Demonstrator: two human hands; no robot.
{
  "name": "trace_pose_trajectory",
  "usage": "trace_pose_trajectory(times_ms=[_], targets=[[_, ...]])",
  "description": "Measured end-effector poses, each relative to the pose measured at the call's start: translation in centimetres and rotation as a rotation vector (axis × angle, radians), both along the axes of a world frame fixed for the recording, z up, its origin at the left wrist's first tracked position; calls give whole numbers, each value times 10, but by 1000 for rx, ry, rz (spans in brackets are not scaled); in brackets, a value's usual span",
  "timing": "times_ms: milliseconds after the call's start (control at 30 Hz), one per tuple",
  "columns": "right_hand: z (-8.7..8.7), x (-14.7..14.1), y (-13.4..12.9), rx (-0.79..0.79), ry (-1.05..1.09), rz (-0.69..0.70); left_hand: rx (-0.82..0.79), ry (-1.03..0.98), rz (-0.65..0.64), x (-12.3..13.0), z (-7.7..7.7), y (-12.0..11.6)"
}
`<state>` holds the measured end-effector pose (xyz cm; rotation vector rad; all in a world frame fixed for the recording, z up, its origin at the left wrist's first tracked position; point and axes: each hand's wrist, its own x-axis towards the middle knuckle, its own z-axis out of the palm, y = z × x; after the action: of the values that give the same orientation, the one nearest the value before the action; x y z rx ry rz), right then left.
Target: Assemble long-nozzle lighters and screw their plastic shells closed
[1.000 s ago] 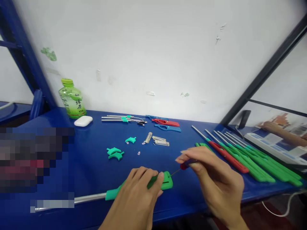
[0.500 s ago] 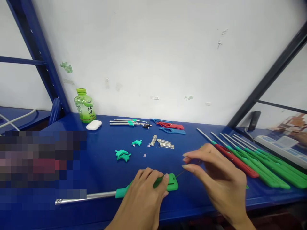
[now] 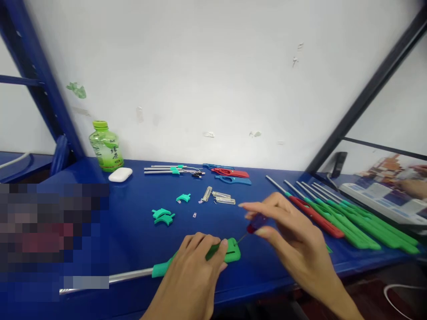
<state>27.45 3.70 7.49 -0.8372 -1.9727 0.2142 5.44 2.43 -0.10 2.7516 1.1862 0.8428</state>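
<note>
A green lighter (image 3: 233, 251) with a long metal tube lies across the front of the blue table. My left hand (image 3: 196, 266) is wrapped over its handle and presses it down. In my right hand (image 3: 290, 235), thumb and fingers pinch a small screwdriver (image 3: 255, 223) with a dark blue and red handle. Its thin shaft slants down to the end of the green handle; the exact contact of the tip is too small to tell.
Teal curved pieces (image 3: 163, 216), clear tanks (image 3: 224, 198) and metal tubes with wires (image 3: 162, 170) lie farther back. Blue and red casings (image 3: 233, 180) are behind. Assembled lighters (image 3: 353, 222) lie right. A bottle (image 3: 107, 149) and white case (image 3: 120, 174) stand back left.
The view has shifted slightly, so most things sit farther left. The screwdriver handle now shows between my right fingers, which have turned around it. My left hand still holds the green handle.
</note>
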Motion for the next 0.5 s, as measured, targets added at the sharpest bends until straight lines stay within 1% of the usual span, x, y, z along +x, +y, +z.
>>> trace_pose_trajectory(times_ms=[67, 133, 167, 233, 300, 400, 467, 500], targets=[[5, 1, -4, -87, -50, 83, 13, 14, -14, -1, -2, 2], [4, -3, -5, -127, 11, 117, 20, 26, -22, -3, -4, 3], [2, -5, -4, -119, 73, 105, 23, 28, -27, -3, -5, 4], [-5, -11, 0, -74, 185, 35, 23, 23, -32, -5, -6, 5], [-12, -15, 1, -20, 228, -18, 19, 20, -31, -5, -6, 5], [-13, -14, -2, 7, 139, -22, 5, 39, -18, -5, -4, 5], [-10, -11, -6, -55, 69, 42, 6, 47, -11, -5, -3, 4], [-9, -10, -8, -107, 74, 86, 7, 49, -9, -5, -2, 4]])
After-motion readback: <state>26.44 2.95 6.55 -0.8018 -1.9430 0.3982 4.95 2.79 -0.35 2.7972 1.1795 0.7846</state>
